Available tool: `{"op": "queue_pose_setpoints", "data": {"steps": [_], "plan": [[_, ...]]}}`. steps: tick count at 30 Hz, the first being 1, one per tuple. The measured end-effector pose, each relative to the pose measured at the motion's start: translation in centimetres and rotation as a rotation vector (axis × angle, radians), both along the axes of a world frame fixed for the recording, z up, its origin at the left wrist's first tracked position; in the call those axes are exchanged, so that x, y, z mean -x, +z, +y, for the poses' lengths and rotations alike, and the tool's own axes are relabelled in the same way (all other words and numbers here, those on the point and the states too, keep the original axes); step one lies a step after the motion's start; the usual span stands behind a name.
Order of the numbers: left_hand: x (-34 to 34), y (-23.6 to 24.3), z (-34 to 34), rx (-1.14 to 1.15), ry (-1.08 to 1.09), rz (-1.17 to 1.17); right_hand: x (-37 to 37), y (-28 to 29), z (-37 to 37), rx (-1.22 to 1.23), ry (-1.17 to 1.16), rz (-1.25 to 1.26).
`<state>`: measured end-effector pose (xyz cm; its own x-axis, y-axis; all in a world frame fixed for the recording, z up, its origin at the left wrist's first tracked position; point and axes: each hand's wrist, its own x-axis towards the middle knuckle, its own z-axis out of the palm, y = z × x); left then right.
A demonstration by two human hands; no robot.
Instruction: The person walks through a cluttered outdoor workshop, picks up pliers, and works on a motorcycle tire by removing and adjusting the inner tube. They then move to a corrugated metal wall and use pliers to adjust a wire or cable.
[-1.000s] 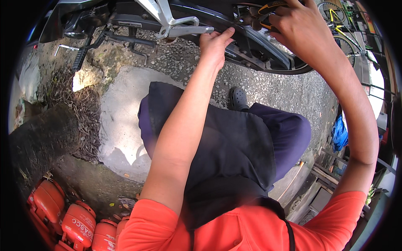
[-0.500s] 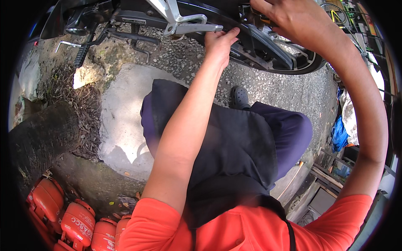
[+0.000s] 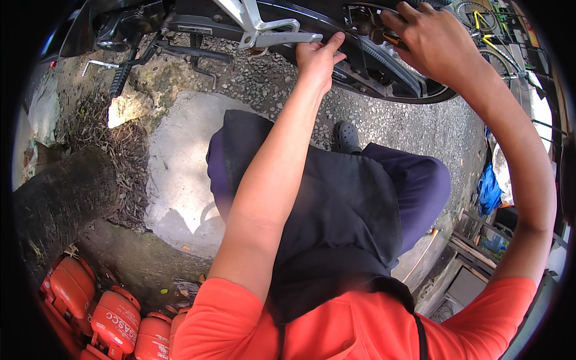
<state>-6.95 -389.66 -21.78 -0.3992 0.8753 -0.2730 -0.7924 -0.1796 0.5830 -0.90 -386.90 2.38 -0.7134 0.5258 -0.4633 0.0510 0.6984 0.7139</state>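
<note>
I sit before a black motorcycle's lower side, with a silver footrest bracket point(image 3: 279, 37) and black chain cover point(image 3: 384, 69). My left hand point(image 3: 315, 63) grips the edge of the black frame part just below and right of the bracket, thumb raised along it. My right hand point(image 3: 435, 45) is closed around a tool with yellow-and-black handles point(image 3: 396, 42), probably pliers, held at a metal fitting point(image 3: 366, 24) right of the bracket; the tool's tip is hard to make out behind my fingers. Gravel point(image 3: 282, 102) lies under the motorcycle.
Red gas cylinders point(image 3: 114, 318) stand at lower left beside a dark log point(image 3: 60, 198). A pale concrete slab point(image 3: 177, 144) lies left of my legs. A yellow bicycle point(image 3: 483, 33) is at upper right, above a blue plastic sheet point(image 3: 489, 186). My clogged foot point(image 3: 347, 135) rests on gravel.
My left hand has shifted slightly rightward. My right hand went up, then came back down and a little right, still around the tool. The view has drifted slightly.
</note>
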Motion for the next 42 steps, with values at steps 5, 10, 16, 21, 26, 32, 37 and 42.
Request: {"op": "queue_pose_setpoints", "data": {"steps": [5, 10, 16, 21, 26, 32, 37, 42], "plan": [[-0.3, -0.2, 0.5, -0.018, -0.023, 0.002, -5.8, -3.7, 0.8, -0.020, 0.135, 0.421], [-0.3, -0.2, 0.6, 0.001, -0.028, 0.023, -7.2, -5.0, 0.5, 0.041, -0.008, 0.521], [-0.5, 0.0, 0.5, 0.009, -0.020, 0.029, -8.3, -5.9, 0.3, 0.197, -0.224, 0.760], [-0.5, 0.2, 0.4, 0.009, -0.011, 0.043, -8.6, -6.2, 1.2, 0.411, -0.496, 0.921], [-0.5, -0.2, 0.5, -0.005, -0.013, 0.056, -8.0, -4.7, 2.8, 0.784, -1.152, 0.982], [-0.5, 0.2, 0.3, 0.010, -0.018, 0.065, -8.6, -4.4, 4.3, 1.107, -1.432, 1.116], [-0.4, 0.0, 0.3, -0.032, -0.037, 0.088, -9.5, -4.5, 5.5, 1.238, -1.550, 1.111], [-0.7, 0.2, 0.2, -0.007, -0.001, 0.073, -9.7, -4.6, 4.3, 1.074, -1.079, 1.057]]}}
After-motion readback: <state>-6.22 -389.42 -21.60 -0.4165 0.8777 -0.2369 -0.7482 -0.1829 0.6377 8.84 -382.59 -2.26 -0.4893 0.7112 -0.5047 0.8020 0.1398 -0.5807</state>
